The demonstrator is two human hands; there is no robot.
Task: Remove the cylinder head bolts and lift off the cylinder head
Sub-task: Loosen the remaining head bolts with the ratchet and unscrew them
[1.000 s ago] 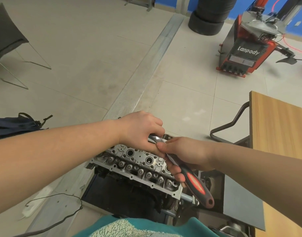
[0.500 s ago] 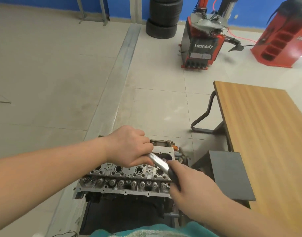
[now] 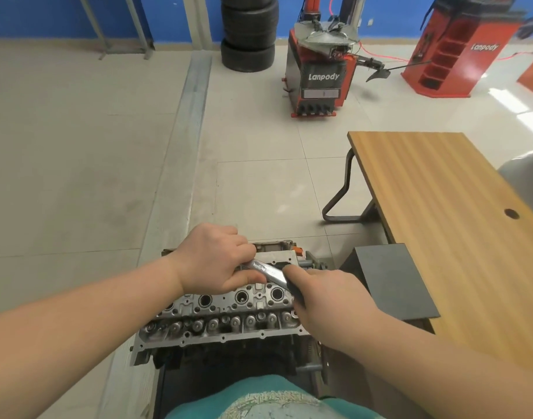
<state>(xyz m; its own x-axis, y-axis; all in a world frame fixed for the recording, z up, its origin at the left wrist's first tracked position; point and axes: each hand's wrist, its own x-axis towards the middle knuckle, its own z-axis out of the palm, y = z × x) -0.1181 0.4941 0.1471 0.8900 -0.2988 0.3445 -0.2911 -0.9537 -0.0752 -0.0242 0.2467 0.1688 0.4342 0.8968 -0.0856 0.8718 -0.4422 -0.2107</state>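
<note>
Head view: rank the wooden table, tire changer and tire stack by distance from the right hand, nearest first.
From the right hand, gripping the ratchet over the cylinder head:
1. Wooden table, just to its right.
2. Tire changer, on the floor ahead, slightly right.
3. Tire stack, at the blue back wall, ahead and left of the changer.

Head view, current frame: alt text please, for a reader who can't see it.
Both hands hold a ratchet wrench over a cylinder head: the left hand covers its head end, the right hand grips the handle. A wooden table stands at right.
</note>
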